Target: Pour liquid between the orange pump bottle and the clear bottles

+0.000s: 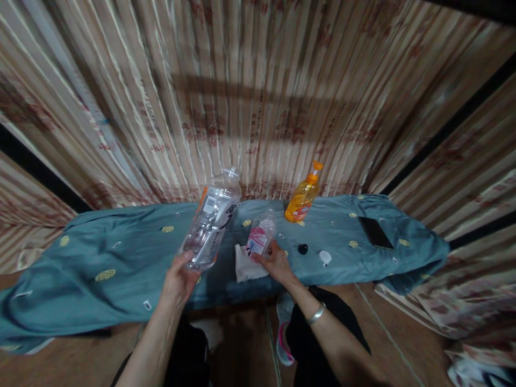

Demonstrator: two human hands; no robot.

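My left hand [180, 279] grips a large clear plastic bottle [212, 223] near its base. The bottle leans to the right, uncapped as far as I can see, with a white and orange label. In my right hand [276, 263] is a smaller clear bottle [260, 236] with a pink label, held low down. Under and beside it lies a white cloth [249, 271]. To the right of my right hand are a small black cap [302, 249] and a white cap [324, 257].
An orange pump bottle [301, 201] stands at the back of the bench, which is covered with a teal patterned cloth [137, 252]. A black phone [375, 233] lies at the right. Behind hangs a striped, flowered curtain [258, 107]. My legs and shoes are below the front edge.
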